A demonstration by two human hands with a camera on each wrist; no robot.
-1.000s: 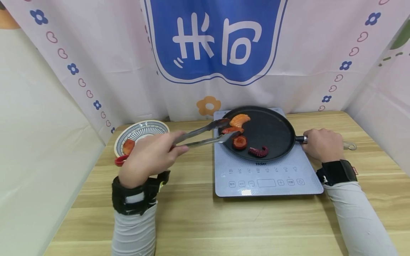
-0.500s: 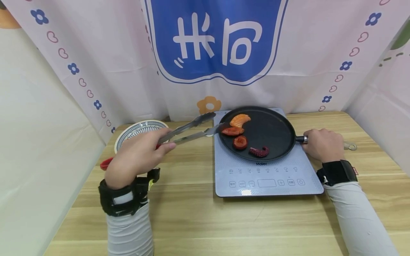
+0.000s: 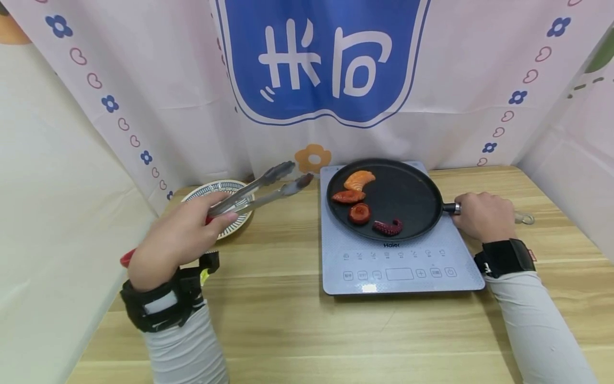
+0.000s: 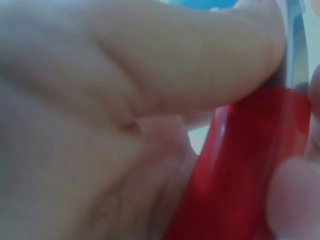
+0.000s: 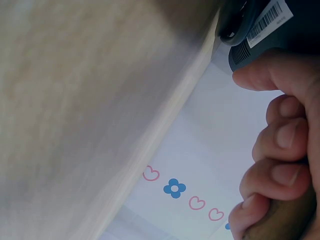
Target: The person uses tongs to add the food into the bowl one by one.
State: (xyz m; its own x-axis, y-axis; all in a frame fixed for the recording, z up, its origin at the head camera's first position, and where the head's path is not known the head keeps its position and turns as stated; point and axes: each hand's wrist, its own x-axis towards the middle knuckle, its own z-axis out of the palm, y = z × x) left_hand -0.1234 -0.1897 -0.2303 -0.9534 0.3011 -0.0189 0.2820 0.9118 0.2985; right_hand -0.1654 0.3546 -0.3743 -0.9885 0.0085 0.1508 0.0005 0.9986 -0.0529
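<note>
My left hand (image 3: pixel 177 234) grips metal tongs (image 3: pixel 261 192) with red handles, their tips spread with nothing between them. They reach over the patterned plate (image 3: pixel 235 226), which the hand partly hides. In the left wrist view a red handle (image 4: pixel 250 165) lies within the curled fingers. My right hand (image 3: pixel 485 217) holds the handle of a flat black frying pan (image 3: pixel 408 192); the right wrist view shows its fingers (image 5: pixel 280 177) wrapped round it. At the pan's left side lie an orange shrimp-like piece (image 3: pixel 360 180), a reddish wing-shaped piece (image 3: pixel 348 197), a round red slice (image 3: pixel 359 214) and a dark red octopus tentacle (image 3: pixel 388 228).
The pan sits on a pale Haier induction cooktop (image 3: pixel 403 282) with touch buttons along its front. Beneath it is a wooden table (image 3: pixel 288 330). A printed white cloth (image 3: pixel 192 69) hangs right behind the table's back edge.
My left hand has drawn the tongs leftward from the pan to over the plate, their tips leaving the reddish piece in the pan. The right hand stays on the pan handle.
</note>
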